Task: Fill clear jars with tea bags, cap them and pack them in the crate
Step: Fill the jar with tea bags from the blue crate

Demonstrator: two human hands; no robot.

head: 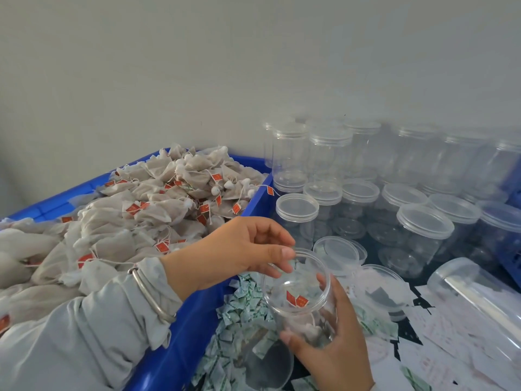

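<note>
My right hand [332, 342] grips an uncapped clear jar [298, 292] from its right side and tilts its mouth toward me. Inside it lie a few tea bags, their red tags [296, 300] showing through the wall. Just above the jar's rim hovers my left hand [242, 249], thumb and fingers loosely bent with nothing visible between them. A blue bin [180, 328] on the left is heaped with grey tea bags [135, 221] on strings with red tags.
Several empty capped clear jars [423, 221] stand at the back right against the wall. A loose lid [337, 251] lies behind the held jar. Green-and-white sachets [242, 309] pile up beside the bin. Another jar [479, 294] lies on its side at the right, on white paper.
</note>
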